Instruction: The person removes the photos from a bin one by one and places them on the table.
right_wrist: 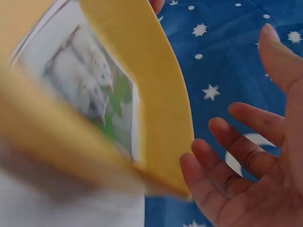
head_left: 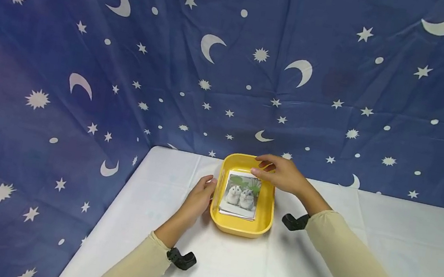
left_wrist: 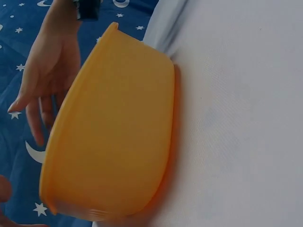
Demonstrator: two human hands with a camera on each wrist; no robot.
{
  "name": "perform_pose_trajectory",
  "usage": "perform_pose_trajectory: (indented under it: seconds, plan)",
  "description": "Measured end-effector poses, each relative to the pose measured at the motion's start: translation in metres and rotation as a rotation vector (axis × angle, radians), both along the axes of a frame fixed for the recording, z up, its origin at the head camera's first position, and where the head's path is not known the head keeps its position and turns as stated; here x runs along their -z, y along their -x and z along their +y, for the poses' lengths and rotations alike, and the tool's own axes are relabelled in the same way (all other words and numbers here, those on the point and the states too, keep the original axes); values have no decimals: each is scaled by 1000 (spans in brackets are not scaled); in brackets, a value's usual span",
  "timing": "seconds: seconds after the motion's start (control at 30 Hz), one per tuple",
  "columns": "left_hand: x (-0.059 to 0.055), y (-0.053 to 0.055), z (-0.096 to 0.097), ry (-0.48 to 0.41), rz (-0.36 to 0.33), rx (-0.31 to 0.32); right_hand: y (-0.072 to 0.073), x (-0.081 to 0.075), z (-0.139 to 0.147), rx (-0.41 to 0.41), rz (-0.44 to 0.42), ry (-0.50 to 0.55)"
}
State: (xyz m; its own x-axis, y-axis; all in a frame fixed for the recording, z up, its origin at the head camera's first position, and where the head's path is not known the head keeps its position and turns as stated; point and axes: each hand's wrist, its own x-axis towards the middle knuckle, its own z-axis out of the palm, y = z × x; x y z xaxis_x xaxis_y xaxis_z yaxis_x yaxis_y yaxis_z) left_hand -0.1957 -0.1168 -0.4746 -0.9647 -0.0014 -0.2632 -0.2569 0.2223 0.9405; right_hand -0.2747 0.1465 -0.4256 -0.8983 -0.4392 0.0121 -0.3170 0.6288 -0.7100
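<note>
A yellow plastic tub point(head_left: 240, 228) with rounded corners stands on the white-covered table. Inside it lies a small stack of picture cards point(head_left: 240, 196), the top one showing two hamsters among green leaves. My left hand point(head_left: 197, 198) is at the tub's left wall, its fingertips right at the side. Over the far right corner hovers my right hand point(head_left: 284, 174), fingers loosely bent and nothing held. The right wrist view shows that palm with its fingers point(right_wrist: 246, 146) spread beside the tub's rim. In the left wrist view, the tub's outer wall point(left_wrist: 113, 127) fills the middle.
White cloth point(head_left: 314, 267) covers the table. A blue curtain point(head_left: 251, 85) with moons and stars hangs behind it and along the left. Each wrist wears a black camera mount, the left one point(head_left: 181, 259) low over the table, the right one point(head_left: 295, 222) beside the tub.
</note>
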Motion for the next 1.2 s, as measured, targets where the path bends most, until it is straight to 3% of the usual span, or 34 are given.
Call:
perform_pose_trajectory:
  seconds: [0.27,0.6,0.7,0.9,1.2]
  plan:
    - [13,12,11,23,46,-19,21,15,-39,-47,-49,-65]
    - [35,10,15,55,101,-29,31,30,-59,-80,-100,-159]
    - [37,8,16,52,111,-27,31,38,-61,-40,-142,-151]
    - [38,6,17,54,128,-42,31,51,-64,-2,-149,-167]
    - [33,6,17,63,124,-48,30,54,-68,24,-141,-194]
